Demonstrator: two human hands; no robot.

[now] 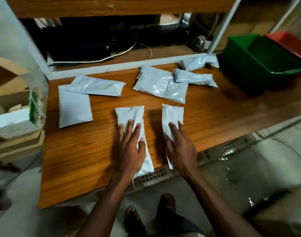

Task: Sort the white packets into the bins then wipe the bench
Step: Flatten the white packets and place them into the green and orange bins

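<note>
Several white packets lie on the wooden bench (95,159). My left hand (130,147) lies flat, fingers spread, on a long packet (129,113) near the front edge. My right hand (180,147) grips the near end of a shorter packet (172,115), thumb under its left edge. Two flat packets (74,106) overlap at the left. A big packet (161,88) lies in the middle. Two smaller packets (196,77) lie at the back right. A green bin (259,65) stands at the right, with a red bin (290,43) behind it.
Cardboard boxes and a white box (14,122) are stacked off the bench's left edge. Behind the bench a white frame rail (120,65) borders a lower shelf with dark gear and cables. My feet (149,214) stand on the floor below the front edge.
</note>
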